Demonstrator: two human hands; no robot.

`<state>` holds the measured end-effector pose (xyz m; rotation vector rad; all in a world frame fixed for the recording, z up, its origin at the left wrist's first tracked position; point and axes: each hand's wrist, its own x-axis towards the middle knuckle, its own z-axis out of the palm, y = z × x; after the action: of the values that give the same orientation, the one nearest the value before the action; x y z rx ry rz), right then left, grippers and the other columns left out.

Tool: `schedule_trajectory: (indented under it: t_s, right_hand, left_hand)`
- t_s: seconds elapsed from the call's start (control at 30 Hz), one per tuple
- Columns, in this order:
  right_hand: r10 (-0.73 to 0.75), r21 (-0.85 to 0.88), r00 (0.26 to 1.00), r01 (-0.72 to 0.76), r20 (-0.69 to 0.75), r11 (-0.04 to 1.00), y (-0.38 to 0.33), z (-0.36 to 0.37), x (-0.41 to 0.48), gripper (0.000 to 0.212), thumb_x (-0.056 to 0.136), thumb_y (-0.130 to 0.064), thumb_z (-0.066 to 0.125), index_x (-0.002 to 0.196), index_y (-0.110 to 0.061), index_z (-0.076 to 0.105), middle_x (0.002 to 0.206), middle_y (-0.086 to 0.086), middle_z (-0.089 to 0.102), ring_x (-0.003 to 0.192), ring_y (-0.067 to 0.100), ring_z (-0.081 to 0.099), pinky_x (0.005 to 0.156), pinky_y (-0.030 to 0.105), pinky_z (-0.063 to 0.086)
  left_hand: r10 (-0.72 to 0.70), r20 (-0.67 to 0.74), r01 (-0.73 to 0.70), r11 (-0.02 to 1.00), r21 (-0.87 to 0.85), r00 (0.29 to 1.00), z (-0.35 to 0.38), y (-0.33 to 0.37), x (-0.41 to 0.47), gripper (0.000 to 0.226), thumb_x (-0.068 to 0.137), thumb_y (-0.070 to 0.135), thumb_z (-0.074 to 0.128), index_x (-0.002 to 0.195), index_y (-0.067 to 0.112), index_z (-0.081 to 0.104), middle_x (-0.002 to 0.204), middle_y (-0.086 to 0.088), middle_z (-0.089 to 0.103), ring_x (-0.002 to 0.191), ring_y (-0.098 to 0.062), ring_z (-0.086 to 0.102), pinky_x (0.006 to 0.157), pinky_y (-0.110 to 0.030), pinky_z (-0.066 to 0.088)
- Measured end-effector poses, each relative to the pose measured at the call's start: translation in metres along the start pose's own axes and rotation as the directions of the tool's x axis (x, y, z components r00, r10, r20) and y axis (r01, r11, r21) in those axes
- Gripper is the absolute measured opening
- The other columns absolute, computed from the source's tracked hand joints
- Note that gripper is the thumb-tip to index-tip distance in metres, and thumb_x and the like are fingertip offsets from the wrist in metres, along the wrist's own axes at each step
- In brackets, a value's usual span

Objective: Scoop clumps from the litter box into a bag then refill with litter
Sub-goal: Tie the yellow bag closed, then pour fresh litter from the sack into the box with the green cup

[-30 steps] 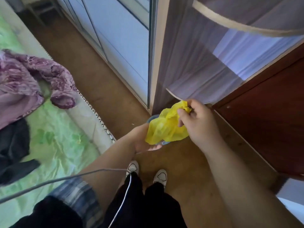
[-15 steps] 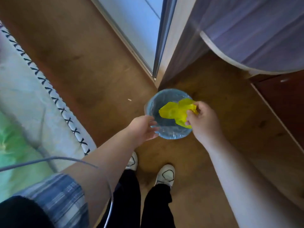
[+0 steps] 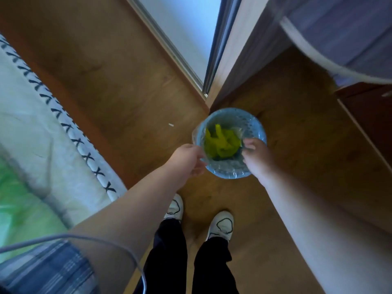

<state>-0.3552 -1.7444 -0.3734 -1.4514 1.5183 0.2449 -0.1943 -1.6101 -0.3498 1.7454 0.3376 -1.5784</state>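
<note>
Fingers (image 3: 249, 146) of the right hand (image 3: 257, 160) are hanging loose over the blue bin (image 3: 231, 171), while the left hand (image 3: 187, 159) is pinching its clear liner. Lying inside, the yellow bag (image 3: 220, 143) is looking light, soft and slippery; gathering its crumpled top seems best.

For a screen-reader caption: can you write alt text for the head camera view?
Seen from above, a crumpled yellow bag lies inside a small blue bin on a wooden floor, with the person's left hand and right hand at its rim. White shoes stand below; a bed edge is at left.
</note>
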Motion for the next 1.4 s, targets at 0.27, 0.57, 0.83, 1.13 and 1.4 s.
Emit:
schedule_trajectory:
  t_s: [0.27,0.57,0.83,1.13,1.4]
  right_hand:
    - [-0.281,-0.041,0.959,0.280,-0.025,0.959,-0.173,-0.115,-0.216,0.036,0.093,-0.001,0.046,0.119,-0.020,0.062,0.114,-0.007,0.063,0.106,0.008,0.059,0.083,0.009,0.042]
    - [-0.786,-0.221,0.612,0.757,-0.090,0.615,-0.352,-0.237,-0.478,0.038,0.100,-0.019,0.051,0.136,-0.031,0.054,0.135,-0.012,0.057,0.124,0.007,0.052,0.106,0.032,0.042]
    - [-0.998,-0.499,0.064,0.865,0.016,0.048,-0.360,-0.258,-0.626,0.044,0.098,-0.025,0.051,0.141,-0.014,0.052,0.144,0.004,0.050,0.136,0.020,0.034,0.115,0.033,0.027]
    - [-0.911,-0.307,-0.197,0.898,0.364,-0.316,-0.330,-0.166,-0.749,0.054,0.100,-0.035,0.050,0.151,-0.024,0.037,0.155,-0.004,0.033,0.147,0.016,0.016,0.123,0.034,0.017]
    - [-0.668,-0.018,-0.504,0.791,0.547,-0.611,-0.258,-0.022,-0.916,0.063,0.093,-0.047,0.036,0.149,-0.018,0.040,0.154,0.002,0.038,0.145,0.020,0.025,0.123,0.032,0.014]
  left_hand:
    - [0.435,-0.039,-0.378,0.820,0.430,0.900,-0.037,0.128,-0.229,0.033,0.080,0.029,0.048,0.112,0.028,0.059,0.105,0.003,0.069,0.091,-0.022,0.068,0.087,-0.046,0.058]
    - [0.883,0.027,-0.552,0.268,0.789,0.468,-0.078,0.219,-0.528,0.045,0.096,0.027,0.049,0.140,0.021,0.048,0.135,0.001,0.057,0.126,-0.018,0.052,0.106,-0.032,0.039]
    - [0.985,-0.134,-0.232,0.156,0.960,0.111,-0.108,0.130,-0.719,0.054,0.097,0.039,0.048,0.148,0.025,0.038,0.156,0.001,0.037,0.146,-0.022,0.028,0.119,-0.041,0.026]
    - [0.794,-0.604,-0.031,0.607,0.794,0.064,-0.170,-0.068,-0.836,0.063,0.097,0.052,0.043,0.154,0.034,0.023,0.165,0.004,0.017,0.152,-0.023,0.010,0.120,-0.043,0.018]
    - [0.466,-0.884,0.004,0.885,0.466,-0.021,-0.215,-0.289,-0.925,0.068,0.098,0.057,0.040,0.157,0.034,0.016,0.167,0.003,0.010,0.154,-0.022,0.002,0.124,-0.043,0.013]
